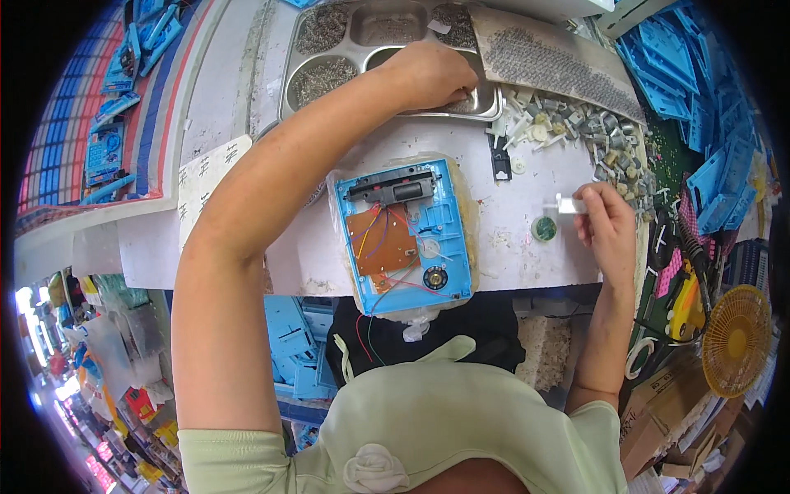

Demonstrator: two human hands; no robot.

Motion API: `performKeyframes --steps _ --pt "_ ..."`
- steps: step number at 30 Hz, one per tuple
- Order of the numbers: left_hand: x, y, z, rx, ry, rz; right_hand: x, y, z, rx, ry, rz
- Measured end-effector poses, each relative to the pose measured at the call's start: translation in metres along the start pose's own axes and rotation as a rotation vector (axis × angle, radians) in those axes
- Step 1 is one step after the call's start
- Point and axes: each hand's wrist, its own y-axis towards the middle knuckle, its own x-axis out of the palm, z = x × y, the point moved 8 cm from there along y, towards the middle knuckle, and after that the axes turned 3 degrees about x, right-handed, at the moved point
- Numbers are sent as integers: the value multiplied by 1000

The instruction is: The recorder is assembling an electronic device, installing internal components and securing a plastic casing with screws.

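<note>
My left hand (436,76) reaches into the lower right compartment of a metal tray (286,97). Its fingers are pinched together, and whatever lies between them is hidden. In my right hand (607,221), thumb and fingers grip a small white plastic part (569,204) above a small round pot with green contents (543,228). Between my arms lies an opened blue plastic casing (462,239), inner side up. It holds a brown circuit board (370,247), a dark mechanism (403,191), a round speaker (435,278) and loose coloured wires.
Small screws (322,78) fill several tray compartments. A board of small metal pieces (559,62) lies beside the tray, above a heap of motors and white parts (613,136). Blue casings pile up at right (720,189) and under the table (288,337). A yellow fan (736,340) stands lower right.
</note>
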Motion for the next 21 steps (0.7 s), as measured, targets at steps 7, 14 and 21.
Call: performKeyframes --steps 7,14,21 --pt "-82 -104 18 -488 -371 334 24 -36 -49 -244 78 -62" --pt "-33 -196 173 -731 -1723 234 97 -83 -72 -547 178 -329" --pt "-7 -204 194 -785 -2048 286 109 -95 -89 -784 -149 -298"
